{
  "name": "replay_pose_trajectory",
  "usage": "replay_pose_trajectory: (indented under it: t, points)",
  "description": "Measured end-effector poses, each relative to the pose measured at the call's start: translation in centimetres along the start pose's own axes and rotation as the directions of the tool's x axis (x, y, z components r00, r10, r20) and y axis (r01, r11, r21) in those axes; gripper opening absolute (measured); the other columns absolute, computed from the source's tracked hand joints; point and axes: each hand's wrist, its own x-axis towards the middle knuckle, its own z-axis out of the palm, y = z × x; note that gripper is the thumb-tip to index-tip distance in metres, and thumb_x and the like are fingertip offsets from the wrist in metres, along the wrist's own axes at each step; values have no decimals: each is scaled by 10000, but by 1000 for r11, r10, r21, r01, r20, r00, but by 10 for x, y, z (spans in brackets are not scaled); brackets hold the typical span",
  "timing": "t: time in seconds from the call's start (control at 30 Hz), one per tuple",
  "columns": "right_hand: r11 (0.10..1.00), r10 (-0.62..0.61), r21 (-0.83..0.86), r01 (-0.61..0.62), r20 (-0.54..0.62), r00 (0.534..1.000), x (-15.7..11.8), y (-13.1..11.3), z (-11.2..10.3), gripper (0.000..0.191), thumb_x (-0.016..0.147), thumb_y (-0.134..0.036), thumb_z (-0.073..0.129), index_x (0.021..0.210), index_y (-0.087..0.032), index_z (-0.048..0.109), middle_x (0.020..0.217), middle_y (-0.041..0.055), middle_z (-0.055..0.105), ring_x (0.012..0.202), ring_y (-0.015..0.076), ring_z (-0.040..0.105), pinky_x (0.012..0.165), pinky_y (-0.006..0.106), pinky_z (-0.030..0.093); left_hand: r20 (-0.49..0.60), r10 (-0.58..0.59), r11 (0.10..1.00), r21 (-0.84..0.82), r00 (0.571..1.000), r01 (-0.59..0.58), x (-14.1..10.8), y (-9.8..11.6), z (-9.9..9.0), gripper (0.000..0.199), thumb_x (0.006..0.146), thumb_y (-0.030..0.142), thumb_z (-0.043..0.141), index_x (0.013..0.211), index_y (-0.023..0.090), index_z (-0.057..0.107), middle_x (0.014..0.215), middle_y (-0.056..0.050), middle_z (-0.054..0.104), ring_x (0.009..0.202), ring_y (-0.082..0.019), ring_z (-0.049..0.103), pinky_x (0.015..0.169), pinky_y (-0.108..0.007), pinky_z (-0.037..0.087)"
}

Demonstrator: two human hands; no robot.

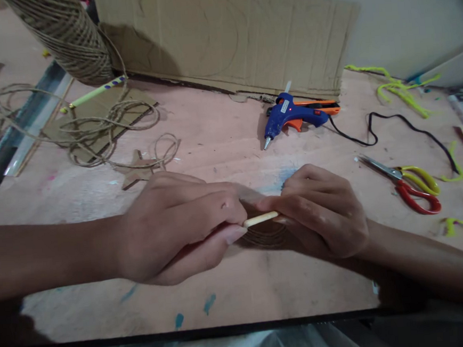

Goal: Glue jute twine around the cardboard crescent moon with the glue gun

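Note:
Between my two hands runs a short pale stick [261, 219], slightly tilted up to the right; its ends are hidden in my fingers. My left hand [183, 228] pinches one end between thumb and forefinger. At the other end my right hand [324, 209] is closed on it with its fingertips. Under the stick lies what looks like a coil of brown twine [266, 237], mostly hidden by my hands. A cardboard star [138, 170] with loose twine beside it lies just beyond my left hand.
A blue glue gun [291, 112], its black cord trailing right, lies beyond my hands. Scissors [406, 181] rest at right near yellow pipe-cleaner-like strands [405, 93]. A big twine spool [68, 36] stands back left. A cardboard sheet [220, 30] leans behind.

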Motion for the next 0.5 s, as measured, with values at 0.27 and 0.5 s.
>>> replay_pose_trajectory:
  t: [0.27, 0.5]
  points:
    - [985, -13, -175, 10, -12, 1000, -6, -6, 0, 338, 1247, -120, 692, 1568, -117, 797, 998, 47, 893, 821, 194, 797, 652, 362, 586, -56, -95, 990, -108, 994, 89, -5, -4, 16, 252, 1372, 408, 549, 1154, 281, 558, 872, 50, 734, 568, -106, 538, 560, -273, 393]
    - [952, -29, -306, 25, -6, 1000, 0, -12, -2, 249, 1271, -126, 664, 1453, -153, 831, 866, -16, 822, 749, 160, 683, 630, 352, 542, -37, -129, 986, -114, 991, 124, -8, -5, 21, 176, 1309, 232, 554, 1140, 281, 535, 837, 76, 636, 583, -102, 510, 566, -262, 368]
